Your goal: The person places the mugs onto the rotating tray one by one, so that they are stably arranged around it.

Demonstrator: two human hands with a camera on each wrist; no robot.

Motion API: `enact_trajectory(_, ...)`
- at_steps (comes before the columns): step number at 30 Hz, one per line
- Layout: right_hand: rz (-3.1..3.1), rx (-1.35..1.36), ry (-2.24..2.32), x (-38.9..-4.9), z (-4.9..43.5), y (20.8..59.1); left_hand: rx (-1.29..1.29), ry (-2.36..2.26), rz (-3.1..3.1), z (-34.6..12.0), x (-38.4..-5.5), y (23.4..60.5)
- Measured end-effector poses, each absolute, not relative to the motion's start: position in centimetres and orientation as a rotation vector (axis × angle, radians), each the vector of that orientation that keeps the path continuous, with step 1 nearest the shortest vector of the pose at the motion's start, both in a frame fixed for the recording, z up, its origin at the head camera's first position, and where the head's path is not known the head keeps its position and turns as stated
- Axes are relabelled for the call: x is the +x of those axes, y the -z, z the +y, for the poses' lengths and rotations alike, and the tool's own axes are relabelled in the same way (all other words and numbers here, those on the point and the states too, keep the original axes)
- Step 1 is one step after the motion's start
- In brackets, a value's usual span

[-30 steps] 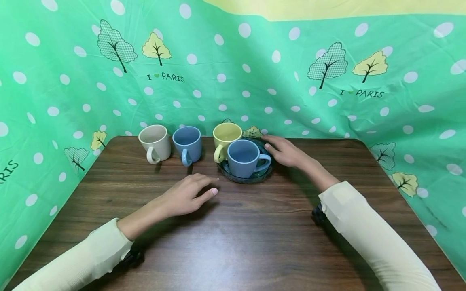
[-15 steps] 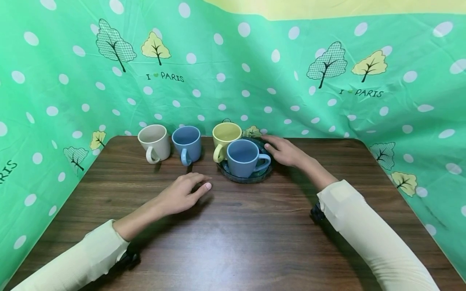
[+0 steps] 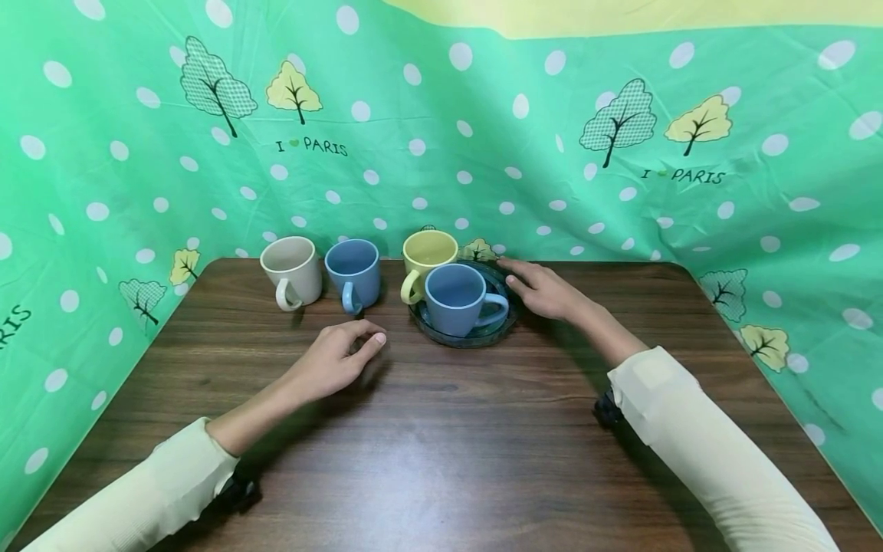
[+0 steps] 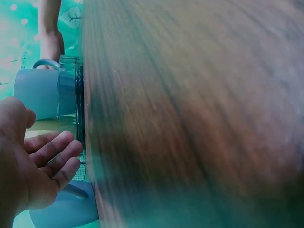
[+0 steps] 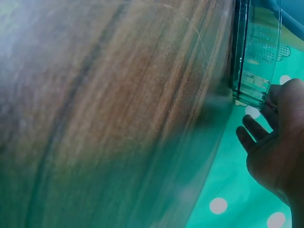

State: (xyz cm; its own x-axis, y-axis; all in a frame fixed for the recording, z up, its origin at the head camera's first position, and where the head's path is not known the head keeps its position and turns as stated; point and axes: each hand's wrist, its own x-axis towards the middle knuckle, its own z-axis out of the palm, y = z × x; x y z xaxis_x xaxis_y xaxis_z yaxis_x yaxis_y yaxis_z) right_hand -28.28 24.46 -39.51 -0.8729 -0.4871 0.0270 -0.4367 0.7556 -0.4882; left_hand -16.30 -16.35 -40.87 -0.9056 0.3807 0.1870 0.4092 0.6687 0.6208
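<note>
Weighing up a loaded clear dish [image 3: 464,342]

From the head view, we see the dish near the far edge of the dark wooden table [image 3: 441,460], with a blue mug [image 3: 451,295] inside it at the front and a yellow mug [image 3: 429,249] behind, its base hidden from us. To their left, a cream mug [image 3: 293,272] and a second blue mug [image 3: 354,276] stand upright side by side. Our right hand [image 3: 545,291] lies along the dish's right side, fingers stretched, thumb apart. Our left hand [image 3: 334,360] is over the table, before the second blue mug, its fingers loosely bent and holding nothing.

From the left wrist, we find those fingers close together, thumb apart from them, with the dish wall beyond. The wall looks stiff and smooth; we judge it glass or hard plastic, likely slippery and perhaps easily chipped. With mugs aboard it should feel heavy, so we would take both sides low and lift level.

From the right wrist, our fingertips meet the dish's edge while two fingers stand free; we cannot tell whether the thumb presses. The mugs look like glazed ceramic, hard and breakable, best taken by the handle [image 3: 504,307].
</note>
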Motion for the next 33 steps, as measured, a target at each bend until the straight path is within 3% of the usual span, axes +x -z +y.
enact_trajectory(33,2.853,-0.791,0.745,-26.3,26.1,40.0,-0.19,1.276,-2.773,-19.2,-17.4,41.3)
